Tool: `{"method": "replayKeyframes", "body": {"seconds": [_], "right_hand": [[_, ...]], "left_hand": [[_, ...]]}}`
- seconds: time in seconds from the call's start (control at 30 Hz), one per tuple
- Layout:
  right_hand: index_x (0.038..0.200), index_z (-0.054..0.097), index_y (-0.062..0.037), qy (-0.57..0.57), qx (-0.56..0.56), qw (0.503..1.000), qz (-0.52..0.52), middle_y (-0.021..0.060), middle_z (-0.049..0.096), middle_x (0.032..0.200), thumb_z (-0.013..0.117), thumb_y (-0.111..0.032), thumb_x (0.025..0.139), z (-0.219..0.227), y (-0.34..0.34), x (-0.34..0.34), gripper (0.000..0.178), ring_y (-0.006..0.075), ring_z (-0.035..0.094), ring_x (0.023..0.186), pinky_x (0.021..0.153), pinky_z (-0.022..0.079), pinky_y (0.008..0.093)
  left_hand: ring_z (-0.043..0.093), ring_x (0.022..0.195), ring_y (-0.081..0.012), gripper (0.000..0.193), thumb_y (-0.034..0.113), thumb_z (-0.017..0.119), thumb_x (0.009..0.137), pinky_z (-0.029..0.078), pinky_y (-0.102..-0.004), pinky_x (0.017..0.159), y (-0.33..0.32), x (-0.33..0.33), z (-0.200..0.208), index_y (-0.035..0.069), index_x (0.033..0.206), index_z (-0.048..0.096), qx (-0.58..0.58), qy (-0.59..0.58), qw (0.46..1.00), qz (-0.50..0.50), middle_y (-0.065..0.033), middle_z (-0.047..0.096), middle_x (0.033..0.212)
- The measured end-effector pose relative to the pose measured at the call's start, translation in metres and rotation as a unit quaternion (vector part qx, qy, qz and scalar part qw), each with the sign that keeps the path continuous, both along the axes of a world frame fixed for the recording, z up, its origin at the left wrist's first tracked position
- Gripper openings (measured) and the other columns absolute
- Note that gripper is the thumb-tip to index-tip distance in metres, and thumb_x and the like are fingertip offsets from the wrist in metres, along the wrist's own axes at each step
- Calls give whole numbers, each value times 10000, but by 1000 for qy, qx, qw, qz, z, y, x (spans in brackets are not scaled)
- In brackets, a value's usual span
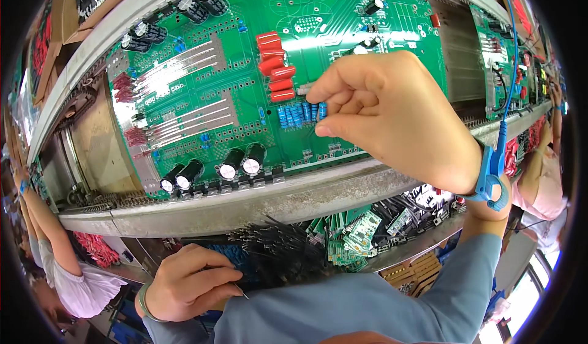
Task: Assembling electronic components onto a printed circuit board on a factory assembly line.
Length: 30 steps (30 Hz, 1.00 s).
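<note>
A green circuit board (331, 139) lies across the rails in front of me. My right hand (373, 105) reaches over it from the right, thumb and finger pinched around a blue banded resistor (323, 111). That resistor is at the right end of a row of upright blue resistors (294, 115). Just above the row is a stack of red capacitors (282, 85). Low at the left, below the front rail, my left hand (193, 281) is closed in a pinch. A thin metal lead (245, 295) sticks out from its fingertips; the rest of that part is hidden.
A metal rail (245, 206) runs along the board's near edge. Below it lie black leaded parts (278, 249), small green boards (361, 234) and blue parts (229, 256). Black cylindrical capacitors (231, 163) stand on the board. A blue wrist strap (490, 175) trails a cord. Other people work at both sides.
</note>
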State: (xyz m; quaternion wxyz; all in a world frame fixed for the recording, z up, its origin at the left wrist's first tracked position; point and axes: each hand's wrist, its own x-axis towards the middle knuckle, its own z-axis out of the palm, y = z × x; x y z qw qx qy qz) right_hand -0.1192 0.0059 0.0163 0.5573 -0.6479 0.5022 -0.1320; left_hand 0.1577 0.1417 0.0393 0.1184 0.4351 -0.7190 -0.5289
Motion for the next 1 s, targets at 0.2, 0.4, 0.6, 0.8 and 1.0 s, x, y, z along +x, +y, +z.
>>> {"method": "replayKeyframes", "body": {"seconds": [0.2,0.4,0.6,0.8,1.0], "right_hand": [[983,636,78,15,37,999,-10,48,610,787,678,86,776,6,-2,5,212,60,588,721,640,499,194],[984,648,69,58,60,996,-22,50,625,799,688,87,768,10,-2,8,221,64,590,721,638,501,201],[956,656,24,109,-277,952,66,78,606,774,714,69,720,2,12,9,247,140,577,643,585,475,256],[925,649,25,105,-368,919,99,95,566,771,710,59,714,-14,19,2,223,225,556,640,552,440,310],[939,651,21,118,-510,846,98,73,516,770,717,57,673,-31,28,5,277,220,498,658,570,419,319]], "left_hand": [[584,654,-211,258,117,838,636,448,-316,564,-2,5,-5,37,824,681,-32,27,999,0,-74,624,813],[556,556,-189,214,38,818,603,393,-305,506,-5,6,-9,49,735,650,-65,78,995,22,-54,603,704],[519,517,-195,288,61,843,603,374,-287,479,-12,6,-5,17,837,682,-95,65,993,0,-41,575,639],[505,530,-198,426,126,881,570,390,-297,480,-17,-8,-6,-10,926,692,-121,89,985,82,-56,588,663],[568,633,-209,312,-73,698,640,440,-284,545,-31,-29,5,5,942,709,-167,45,982,79,-84,623,768]]}}
